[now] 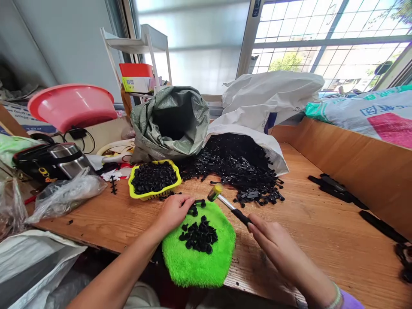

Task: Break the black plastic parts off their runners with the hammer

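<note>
My right hand (265,231) is closed round the black grip of a small hammer (228,203). The hammer's yellow-and-dark head is raised over the far edge of a bright green fluffy cloth (199,272). At that same edge my left hand (175,212) has its fingers closed on a black plastic part (200,203), partly hidden by the fingers. A heap of small black plastic pieces (199,235) lies on the cloth, close to my left hand. Just beyond that hand stands a yellow basket (137,195) filled with similar small black pieces.
Black parts (238,165) spill from a white sack (278,156) onto the wooden table (309,231). A grey-green woven sack (141,137) stands open behind the basket. Clear plastic bags (71,195) and a pink basin (74,107) are at left. A wooden board (347,146) borders the right side.
</note>
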`<state>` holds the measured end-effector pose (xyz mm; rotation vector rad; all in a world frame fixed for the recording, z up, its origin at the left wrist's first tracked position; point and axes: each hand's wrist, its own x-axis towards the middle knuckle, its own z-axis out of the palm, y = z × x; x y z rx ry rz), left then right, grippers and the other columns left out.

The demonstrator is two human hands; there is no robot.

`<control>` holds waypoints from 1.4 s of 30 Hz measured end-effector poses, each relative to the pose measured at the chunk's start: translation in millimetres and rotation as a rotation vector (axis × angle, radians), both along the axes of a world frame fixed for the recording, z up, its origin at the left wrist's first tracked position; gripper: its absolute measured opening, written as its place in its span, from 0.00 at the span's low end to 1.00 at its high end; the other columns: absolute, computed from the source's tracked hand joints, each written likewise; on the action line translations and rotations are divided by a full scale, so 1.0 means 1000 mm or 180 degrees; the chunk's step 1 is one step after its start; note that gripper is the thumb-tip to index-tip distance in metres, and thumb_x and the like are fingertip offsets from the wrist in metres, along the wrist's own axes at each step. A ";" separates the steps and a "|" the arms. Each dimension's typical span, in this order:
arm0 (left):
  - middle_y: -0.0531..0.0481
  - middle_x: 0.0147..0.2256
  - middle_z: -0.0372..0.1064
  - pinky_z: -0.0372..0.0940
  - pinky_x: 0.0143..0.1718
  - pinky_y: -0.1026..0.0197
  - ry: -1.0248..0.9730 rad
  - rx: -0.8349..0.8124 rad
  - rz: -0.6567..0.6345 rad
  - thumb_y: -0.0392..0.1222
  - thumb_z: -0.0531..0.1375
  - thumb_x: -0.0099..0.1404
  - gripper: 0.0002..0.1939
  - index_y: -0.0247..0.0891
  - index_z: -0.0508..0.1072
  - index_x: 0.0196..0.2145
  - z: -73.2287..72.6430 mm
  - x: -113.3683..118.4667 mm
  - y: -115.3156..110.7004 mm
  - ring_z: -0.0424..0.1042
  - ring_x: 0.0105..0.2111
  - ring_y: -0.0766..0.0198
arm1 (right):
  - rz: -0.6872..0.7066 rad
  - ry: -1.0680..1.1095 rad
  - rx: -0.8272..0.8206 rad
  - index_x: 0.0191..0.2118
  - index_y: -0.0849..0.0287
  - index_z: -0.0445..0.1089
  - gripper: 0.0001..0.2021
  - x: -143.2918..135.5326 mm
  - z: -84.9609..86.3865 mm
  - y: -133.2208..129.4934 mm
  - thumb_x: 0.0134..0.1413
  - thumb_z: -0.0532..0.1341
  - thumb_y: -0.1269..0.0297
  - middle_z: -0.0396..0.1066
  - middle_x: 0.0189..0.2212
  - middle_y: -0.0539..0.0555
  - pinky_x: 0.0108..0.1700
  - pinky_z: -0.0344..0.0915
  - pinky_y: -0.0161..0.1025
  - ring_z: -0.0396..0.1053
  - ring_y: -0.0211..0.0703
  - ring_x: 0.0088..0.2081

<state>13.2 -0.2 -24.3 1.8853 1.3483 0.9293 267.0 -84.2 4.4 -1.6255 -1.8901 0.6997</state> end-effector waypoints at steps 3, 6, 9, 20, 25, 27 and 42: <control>0.51 0.30 0.73 0.58 0.30 0.66 -0.1181 -0.0309 0.0140 0.45 0.53 0.59 0.13 0.36 0.75 0.32 0.002 -0.004 -0.001 0.67 0.29 0.65 | 0.0017 0.0719 -0.0297 0.31 0.54 0.59 0.15 0.007 -0.005 -0.009 0.57 0.44 0.50 0.57 0.20 0.47 0.22 0.57 0.37 0.59 0.41 0.20; 0.51 0.35 0.73 0.60 0.31 0.67 -0.2234 -0.0832 0.0172 0.39 0.59 0.52 0.14 0.37 0.73 0.39 0.014 -0.009 -0.007 0.68 0.31 0.67 | -0.0044 0.1833 -0.0717 0.36 0.55 0.58 0.14 0.009 -0.022 -0.021 0.57 0.46 0.50 0.54 0.20 0.44 0.15 0.54 0.32 0.55 0.35 0.16; 0.51 0.30 0.73 0.62 0.32 0.66 -0.2490 -0.1314 0.0146 0.36 0.65 0.45 0.14 0.34 0.73 0.33 0.029 -0.010 -0.012 0.69 0.28 0.68 | -0.0175 0.3376 -0.1089 0.36 0.56 0.60 0.13 0.007 -0.043 -0.029 0.53 0.56 0.52 0.55 0.19 0.43 0.14 0.50 0.28 0.52 0.30 0.14; 0.48 0.25 0.72 0.64 0.20 0.74 -0.2294 -0.2064 0.0363 0.29 0.63 0.51 0.08 0.32 0.64 0.24 0.033 0.026 -0.007 0.71 0.22 0.72 | -0.0184 0.4056 -0.1306 0.35 0.57 0.65 0.12 0.005 -0.052 -0.034 0.50 0.61 0.54 0.59 0.18 0.44 0.14 0.53 0.27 0.55 0.29 0.14; 0.48 0.24 0.71 0.66 0.20 0.74 -0.2323 -0.2180 0.0419 0.24 0.60 0.53 0.08 0.32 0.64 0.26 0.029 0.029 -0.003 0.72 0.23 0.70 | -0.0164 0.4175 -0.1329 0.36 0.57 0.65 0.12 0.005 -0.054 -0.034 0.51 0.61 0.54 0.60 0.18 0.44 0.14 0.53 0.27 0.56 0.30 0.14; 0.48 0.24 0.71 0.66 0.20 0.74 -0.2328 -0.2183 0.0421 0.24 0.60 0.53 0.08 0.32 0.64 0.25 0.028 0.028 -0.003 0.72 0.23 0.70 | -0.0162 0.4148 -0.1369 0.36 0.57 0.64 0.12 0.005 -0.055 -0.033 0.51 0.61 0.54 0.59 0.18 0.44 0.14 0.52 0.28 0.56 0.30 0.14; 0.50 0.23 0.70 0.67 0.21 0.74 -0.2423 -0.2130 0.0345 0.26 0.62 0.53 0.07 0.31 0.66 0.26 0.025 0.025 -0.004 0.71 0.21 0.72 | -0.0280 0.3838 -0.1309 0.36 0.57 0.64 0.14 0.002 -0.049 -0.034 0.51 0.60 0.52 0.58 0.18 0.44 0.14 0.51 0.28 0.54 0.30 0.15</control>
